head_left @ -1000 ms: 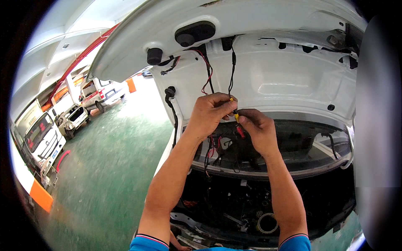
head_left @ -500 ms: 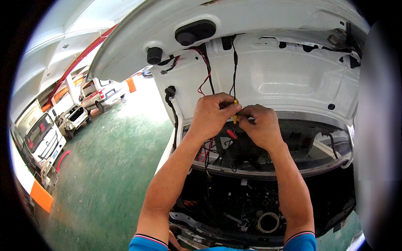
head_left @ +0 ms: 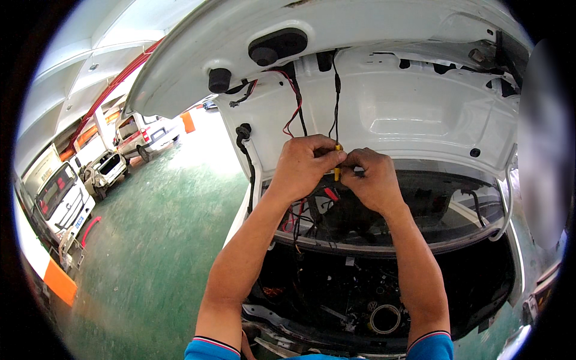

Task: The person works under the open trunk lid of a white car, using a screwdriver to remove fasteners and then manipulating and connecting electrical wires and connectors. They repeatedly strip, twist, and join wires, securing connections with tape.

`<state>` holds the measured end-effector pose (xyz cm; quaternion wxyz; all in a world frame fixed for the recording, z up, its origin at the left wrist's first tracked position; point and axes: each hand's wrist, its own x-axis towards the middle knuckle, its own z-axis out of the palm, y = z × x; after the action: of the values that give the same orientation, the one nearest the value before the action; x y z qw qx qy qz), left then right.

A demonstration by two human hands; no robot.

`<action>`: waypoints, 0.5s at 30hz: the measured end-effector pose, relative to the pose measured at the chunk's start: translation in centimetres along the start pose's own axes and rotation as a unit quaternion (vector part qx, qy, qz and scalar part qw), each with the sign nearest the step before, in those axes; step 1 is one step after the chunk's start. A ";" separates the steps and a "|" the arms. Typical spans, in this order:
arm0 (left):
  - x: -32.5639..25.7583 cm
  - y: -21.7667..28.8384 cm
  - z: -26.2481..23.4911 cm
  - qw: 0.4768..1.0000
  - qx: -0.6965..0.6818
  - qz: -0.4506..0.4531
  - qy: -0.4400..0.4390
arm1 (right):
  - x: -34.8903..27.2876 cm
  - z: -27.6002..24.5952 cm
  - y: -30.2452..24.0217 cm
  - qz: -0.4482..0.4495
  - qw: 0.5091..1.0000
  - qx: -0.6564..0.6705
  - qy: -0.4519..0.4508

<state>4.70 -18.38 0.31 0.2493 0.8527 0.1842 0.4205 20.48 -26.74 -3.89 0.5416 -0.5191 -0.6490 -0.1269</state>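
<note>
My left hand (head_left: 303,165) and right hand (head_left: 373,180) are both raised in front of the underside of a white tailgate (head_left: 420,114), knuckles nearly touching. Between the two sets of fingertips sits a small yellow connector (head_left: 338,162): slim, short, bright yellow, standing upright; only a thin strip of it shows, above and below my fingers. My left thumb and forefinger are pressed together on its upper part. My right fingers are curled in tight against its lower part, pinching it from the other side. Cannot tell how the connector's ends look, since my fingers cover them.

A thin black cable (head_left: 335,90) runs straight up from the connector to a hole in the tailgate panel. Just left of that, above my left hand, a red wire (head_left: 293,114) loops down beside another dark wire. Below my left hand, more red and black wiring hangs loose, with a small red tab (head_left: 330,194) showing just under the grip.

Further below my wrists, the open boot (head_left: 372,300) is dark and cluttered, with a roll of tape (head_left: 384,318) near the bottom. Far off to the left of my left arm are a green floor (head_left: 150,240) and parked white vehicles (head_left: 60,198).
</note>
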 end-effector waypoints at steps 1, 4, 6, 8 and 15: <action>0.0 0.0 0.0 1.000 -0.002 0.002 -0.003 | -0.1 0.1 -0.1 0.001 1.000 -0.001 0.009; -0.3 -0.1 -0.2 0.997 -0.079 -0.023 -0.009 | -0.2 0.2 -0.3 0.003 0.999 0.030 0.025; -0.4 -0.1 -0.3 0.989 -0.143 -0.033 -0.027 | -0.3 0.1 -0.1 0.015 0.998 0.064 0.024; -0.4 -0.1 -0.4 0.982 -0.180 -0.042 -0.037 | -0.4 0.2 0.2 0.034 0.994 0.105 0.013; -0.6 -0.5 -0.4 0.978 -0.199 -0.048 -0.040 | -0.7 0.3 0.6 0.102 0.979 0.175 0.006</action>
<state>3.94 -18.20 -0.17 0.4409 0.7923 0.1273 0.4020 20.74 -26.59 -4.81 0.6383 -0.4786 -0.6015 0.0412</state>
